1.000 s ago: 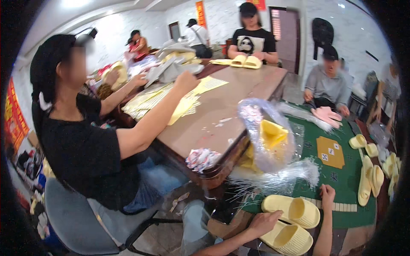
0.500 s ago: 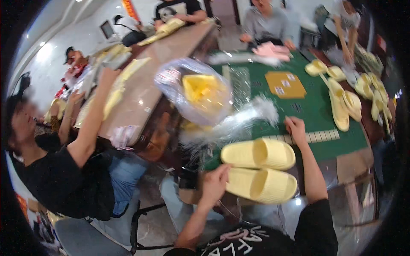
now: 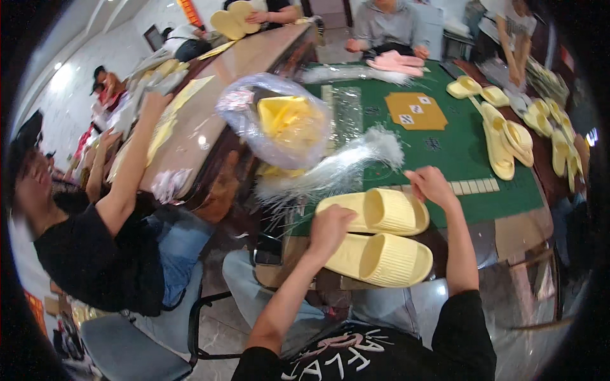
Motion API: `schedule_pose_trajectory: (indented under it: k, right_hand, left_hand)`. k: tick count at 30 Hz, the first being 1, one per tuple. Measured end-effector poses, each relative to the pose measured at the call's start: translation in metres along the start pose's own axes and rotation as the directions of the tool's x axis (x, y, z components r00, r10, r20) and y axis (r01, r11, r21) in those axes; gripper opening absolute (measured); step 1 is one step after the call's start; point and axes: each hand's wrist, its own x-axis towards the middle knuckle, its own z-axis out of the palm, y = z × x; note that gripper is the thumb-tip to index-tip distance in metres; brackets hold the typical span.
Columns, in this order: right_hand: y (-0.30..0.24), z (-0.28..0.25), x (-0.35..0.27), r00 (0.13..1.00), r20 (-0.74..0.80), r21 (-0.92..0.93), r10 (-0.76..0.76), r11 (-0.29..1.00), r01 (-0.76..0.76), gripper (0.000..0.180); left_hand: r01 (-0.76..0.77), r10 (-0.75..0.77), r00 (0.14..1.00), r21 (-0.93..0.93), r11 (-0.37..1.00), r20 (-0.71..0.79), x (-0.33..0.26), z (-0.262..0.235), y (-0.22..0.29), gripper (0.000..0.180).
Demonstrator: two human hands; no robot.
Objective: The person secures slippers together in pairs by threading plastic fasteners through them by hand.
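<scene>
A pair of pale yellow slide slippers lies side by side at the table's near edge, the far slipper point(image 3: 381, 211) and the near slipper point(image 3: 381, 259) with heels to the left. My left hand point(image 3: 330, 235) is closed over their heel ends, fingertips on the far slipper's footbed; what it pinches, if anything, is hidden. Just beyond the far slipper's toe, my right hand point(image 3: 434, 189) is closed in a pinch, and anything in it is too small to name. A bundle of clear plastic strands point(image 3: 343, 162) lies beyond the slippers.
A clear bag point(image 3: 235, 124) holding yellow pieces stands beyond the strands. More yellow slippers point(image 3: 499, 143) lie on the right, pink slippers point(image 3: 395, 62) at the far side. A phone point(image 3: 268, 249) is left of my left hand. Co-workers sit around; one reaches out on the left point(image 3: 121, 209).
My left hand has moved from the heel edges further onto the far slipper. My right hand has come closer to that slipper's toe. The whole view has shifted slightly.
</scene>
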Motion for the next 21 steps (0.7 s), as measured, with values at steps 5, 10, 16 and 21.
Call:
schedule_pose_trajectory:
  k: [5, 10, 16, 21]
  right_hand:
    - [0.022, 0.010, -0.003, 0.959, 0.256, 0.203, -0.120, 0.977, 0.068, 0.054]
    - [0.033, 0.014, -0.006, 0.950, 0.283, 0.417, -0.132, 0.909, 0.002, 0.029]
    - [0.040, 0.020, -0.003, 0.961, 0.276, 0.562, 0.031, 0.805, -0.188, 0.015]
    - [0.104, 0.019, 0.014, 0.941, 0.337, 0.603, 0.026, 0.762, -0.236, 0.022]
  left_hand:
    - [0.230, -0.125, 0.960, -0.453, 0.861, 0.250, 0.027, 0.063, -0.003, 0.016]
    - [-0.072, 0.074, 0.997, -0.362, 0.929, -0.009, 0.036, 0.109, -0.003, 0.019]
    - [0.180, -0.098, 0.970, -0.387, 0.904, 0.222, 0.044, 0.081, 0.012, 0.024]
    - [0.089, -0.036, 0.992, -0.453, 0.887, 0.124, 0.049, 0.106, -0.003, 0.016]
